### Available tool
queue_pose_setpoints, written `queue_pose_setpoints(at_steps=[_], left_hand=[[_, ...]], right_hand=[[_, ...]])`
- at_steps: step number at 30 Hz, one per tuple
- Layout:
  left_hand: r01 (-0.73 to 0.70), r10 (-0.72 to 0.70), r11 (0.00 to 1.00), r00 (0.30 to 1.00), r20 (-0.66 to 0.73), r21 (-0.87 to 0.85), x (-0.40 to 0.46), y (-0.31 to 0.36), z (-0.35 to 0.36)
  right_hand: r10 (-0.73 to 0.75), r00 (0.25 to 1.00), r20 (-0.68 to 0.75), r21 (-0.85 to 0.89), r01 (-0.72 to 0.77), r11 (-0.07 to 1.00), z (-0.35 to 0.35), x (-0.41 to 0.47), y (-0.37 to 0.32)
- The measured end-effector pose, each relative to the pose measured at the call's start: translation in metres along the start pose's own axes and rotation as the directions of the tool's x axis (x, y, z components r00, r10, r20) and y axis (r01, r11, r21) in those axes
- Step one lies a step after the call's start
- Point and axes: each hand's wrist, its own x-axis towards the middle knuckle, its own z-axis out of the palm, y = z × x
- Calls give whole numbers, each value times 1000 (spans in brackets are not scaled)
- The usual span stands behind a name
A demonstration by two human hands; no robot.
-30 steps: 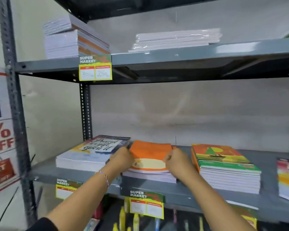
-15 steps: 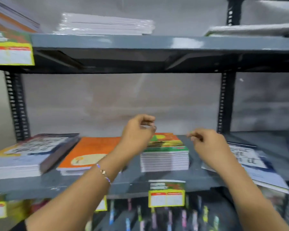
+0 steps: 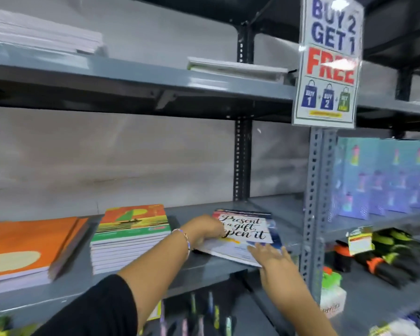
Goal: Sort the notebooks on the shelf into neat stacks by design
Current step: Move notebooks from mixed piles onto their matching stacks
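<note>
Now at the right end of the grey shelf (image 3: 204, 265): a thin pile of notebooks (image 3: 246, 235) with the script cover "Present is a gift, open it", lying flat and skewed, its near corner poking past the shelf's front edge. Left hand (image 3: 205, 230) on the pile's left side, fingers curled onto that edge and partly covering the first letters; grip closed on the notebooks, beaded bracelet (image 3: 186, 238) at the wrist, black sleeve (image 3: 100, 309) further down the arm. Right hand (image 3: 273, 259) at the near right corner, fingers spread flat against the cover; grip released, pressing rather than clasping. Just left of that pile, apart from it: a squared stack with a sailboat cover (image 3: 131, 235) in orange, yellow and green. Further left, a lower orange-covered stack (image 3: 27, 248), slightly fanned at its right side. Above, on the upper shelf (image 3: 136, 76), pale stacks of paper goods, blurred. On the right upright (image 3: 318, 190), a hanging sign (image 3: 329, 61) reading "BUY 2 GET 1 FREE". Beyond that, blue boxes (image 3: 383, 178) on the neighbouring bay.
</note>
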Motion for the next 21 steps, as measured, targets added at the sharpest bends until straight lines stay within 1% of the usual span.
queue_pose_setpoints(at_steps=[1,3,4,5,6,7,8,9,10,11,12,13,14,15,16,18,19,21], left_hand=[[35,-35,998,999,14,-48,3,-1,-2],[95,-84,969,995,59,-230,3,-3,-5],[104,-80,934,993,83,-341,1,-5,-4],[93,-57,889,994,92,-449,-1,-5,-4],[75,-32,839,996,89,-540,-6,-5,-3],[48,-9,787,998,66,-615,-9,-4,-3],[17,5,741,1000,31,-671,-13,-3,-4],[-17,15,700,1000,-9,-714,-19,-2,-7],[-48,25,660,999,-42,-749,-25,-3,-12],[-71,39,615,997,-60,-785,-32,-4,-17],[-88,55,566,996,-69,-820,-42,-6,-22],[-109,76,521,994,-81,-847,-53,-11,-31],[-129,99,483,991,-93,-866,-63,-15,-38],[-151,116,453,987,-109,-879,-73,-23,-48],[-170,127,429,984,-127,-887,-83,-29,-58],[-213,100,390,977,-189,-896,-102,-46,-81],[-237,68,376,971,-228,-896,-110,-56,-93],[-295,5,363,949,-315,-884,-129,-79,-121]], right_hand=[[1,1000,-18,1,-1,1000,3,1,3],[3,999,-36,16,-3,1000,8,0,9],[-5,998,-68,64,10,998,10,0,9],[8,992,-122,165,12,986,12,-1,9],[62,982,-177,287,-9,958,11,-2,8],[146,961,-236,419,-35,907,8,-4,7],[258,921,-293,541,-63,839,4,-6,8],[381,865,-328,644,-90,760,-2,-5,9],[485,822,-297,750,-113,651,-10,-3,8],[551,809,-203,861,-120,494,-19,1,10],[547,835,-60,962,-98,256,-31,6,9],[448,891,68,997,-72,-7,-42,12,4],[325,936,134,973,-62,-221,-57,16,-5],[238,960,147,931,-54,-360,-70,20,-18],[200,969,145,902,-47,-428,-81,22,-32],[141,980,143,882,-62,-467,-95,31,-62],[92,985,143,876,-83,-474,-99,34,-78],[-23,986,163,898,-158,-411,-103,41,-111]])
